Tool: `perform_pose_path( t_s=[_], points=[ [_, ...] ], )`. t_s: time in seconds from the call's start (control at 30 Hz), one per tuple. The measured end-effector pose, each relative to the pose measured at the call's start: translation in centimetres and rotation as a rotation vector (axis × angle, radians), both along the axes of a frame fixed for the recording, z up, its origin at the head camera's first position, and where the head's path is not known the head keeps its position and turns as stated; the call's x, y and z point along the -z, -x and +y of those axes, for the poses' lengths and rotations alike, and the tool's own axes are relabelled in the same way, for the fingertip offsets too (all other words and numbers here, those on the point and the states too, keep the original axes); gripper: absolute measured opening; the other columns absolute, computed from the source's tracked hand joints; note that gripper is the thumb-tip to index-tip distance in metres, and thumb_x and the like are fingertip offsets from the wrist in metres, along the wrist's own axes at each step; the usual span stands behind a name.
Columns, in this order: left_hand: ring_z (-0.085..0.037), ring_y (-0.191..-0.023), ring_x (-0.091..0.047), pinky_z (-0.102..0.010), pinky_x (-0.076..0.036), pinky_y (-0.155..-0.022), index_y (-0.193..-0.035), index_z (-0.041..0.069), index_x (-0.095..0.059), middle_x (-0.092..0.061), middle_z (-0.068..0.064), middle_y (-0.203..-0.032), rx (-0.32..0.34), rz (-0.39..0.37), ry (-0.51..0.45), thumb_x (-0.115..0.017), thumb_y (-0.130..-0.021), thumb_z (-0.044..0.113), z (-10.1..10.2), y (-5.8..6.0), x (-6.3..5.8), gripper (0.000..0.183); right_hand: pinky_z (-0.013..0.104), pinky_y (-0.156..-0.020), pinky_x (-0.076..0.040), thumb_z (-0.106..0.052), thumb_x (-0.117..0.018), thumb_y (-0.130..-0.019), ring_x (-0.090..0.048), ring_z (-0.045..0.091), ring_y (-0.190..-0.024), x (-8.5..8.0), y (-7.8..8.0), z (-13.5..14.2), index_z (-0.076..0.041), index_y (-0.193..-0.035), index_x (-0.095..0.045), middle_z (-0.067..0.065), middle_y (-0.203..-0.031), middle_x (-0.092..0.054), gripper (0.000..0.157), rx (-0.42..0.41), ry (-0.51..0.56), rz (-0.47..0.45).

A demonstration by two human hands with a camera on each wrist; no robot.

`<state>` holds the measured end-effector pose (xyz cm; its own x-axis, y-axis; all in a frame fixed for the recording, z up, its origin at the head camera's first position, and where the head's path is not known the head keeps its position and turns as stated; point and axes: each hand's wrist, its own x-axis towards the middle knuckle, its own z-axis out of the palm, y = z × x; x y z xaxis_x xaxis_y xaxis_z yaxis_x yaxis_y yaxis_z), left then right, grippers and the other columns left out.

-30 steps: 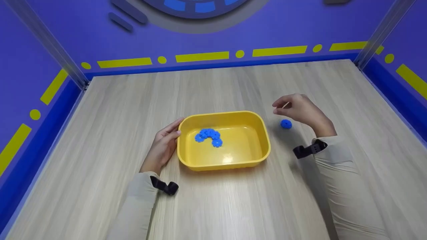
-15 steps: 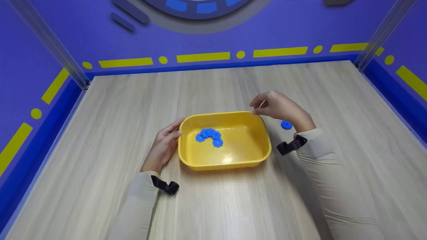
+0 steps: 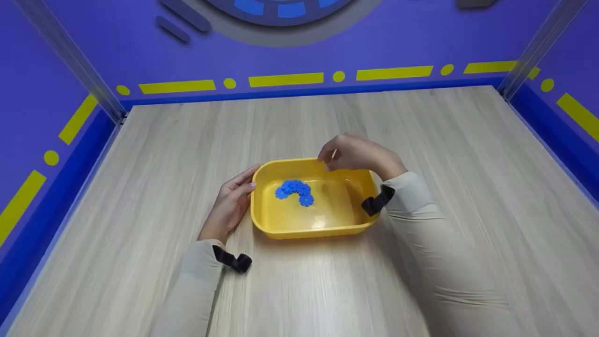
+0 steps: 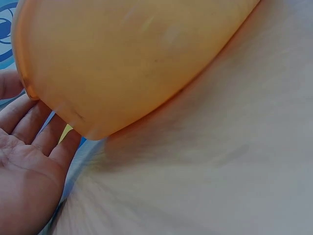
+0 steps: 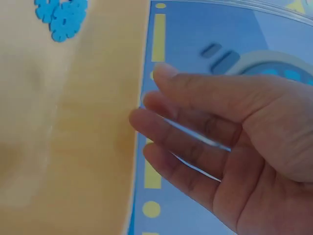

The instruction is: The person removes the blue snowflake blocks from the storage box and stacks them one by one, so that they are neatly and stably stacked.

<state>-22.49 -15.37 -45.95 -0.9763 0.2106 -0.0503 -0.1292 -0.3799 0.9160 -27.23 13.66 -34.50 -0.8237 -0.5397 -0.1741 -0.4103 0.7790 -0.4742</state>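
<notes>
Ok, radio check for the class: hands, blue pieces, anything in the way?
Left hand holds yellow tray. Right hand visibly empty, at tray's far side. Blue pieces inside tray; no obstruction seen.

Discs in bin, left half; bin on table, before wall.

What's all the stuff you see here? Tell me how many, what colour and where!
Tub: one, yellow, on the table
Discs: several, too overlapped to count surely, blue, inside the tub
Table: one, pale wood, under the tub
Walls: three, blue-purple with yellow bars and dots, behind and beside the table
Posts: two, grey, in the back corners
Wrist cameras: two, black, one on each wrist
Sleeves: two, beige, on the arms
Left hand: one, bare, holding the tub's left end
Right hand: one, bare, at the tub's far rim
</notes>
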Motion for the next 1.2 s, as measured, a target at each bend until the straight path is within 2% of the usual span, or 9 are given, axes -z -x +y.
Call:
perform_pose_path(
  t_s=[0.47,0.7,0.9,1.2],
  points=[
    [-0.022,-0.138,-0.038,-0.031,-0.037,-0.111,-0.145,-0.004,-0.037,-0.036,-0.016,-0.153,-0.001,0.000,0.008,-0.048,-0.093,-0.003,0.0,0.0,-0.1,0.052,0.034,-0.091,-0.054,-0.013,-0.070,-0.087,-0.062,0.020,-0.098,2.6,0.4,-3.8,-0.010,-0.113,-0.071,0.004,-0.107,-0.071,0.026,-0.140,-0.113,-0.059],
    [-0.021,-0.138,-0.039,-0.032,-0.037,-0.112,-0.144,-0.004,-0.038,-0.037,-0.015,-0.152,-0.002,0.000,0.007,-0.048,-0.093,-0.003,0.1,0.0,0.0,0.052,0.033,-0.090,-0.055,-0.006,-0.070,-0.085,-0.064,0.019,-0.097,3.6,0.3,-5.0,-0.007,-0.113,-0.071,0.006,-0.110,-0.071,0.029,-0.194,-0.112,-0.082],
    [-0.022,-0.139,-0.038,-0.031,-0.038,-0.111,-0.144,-0.004,-0.037,-0.037,-0.015,-0.153,0.002,-0.001,-0.005,-0.048,-0.093,-0.003,0.0,-0.1,0.0,0.052,0.030,-0.087,-0.055,-0.005,-0.071,-0.084,-0.061,0.015,-0.094,4.1,0.1,-5.7,-0.011,-0.112,-0.072,0.002,-0.107,-0.071,0.029,-0.191,-0.126,-0.115],
    [-0.023,-0.139,-0.038,-0.033,-0.037,-0.112,-0.145,-0.004,-0.037,-0.036,-0.016,-0.152,0.006,0.004,0.011,-0.048,-0.093,-0.003,-0.1,0.0,0.0,0.053,0.032,-0.090,-0.054,-0.002,-0.072,-0.083,-0.057,0.018,-0.093,4.4,-0.2,-6.2,-0.012,-0.112,-0.071,0.003,-0.107,-0.066,0.031,-0.180,-0.168,-0.133]
  ],
)
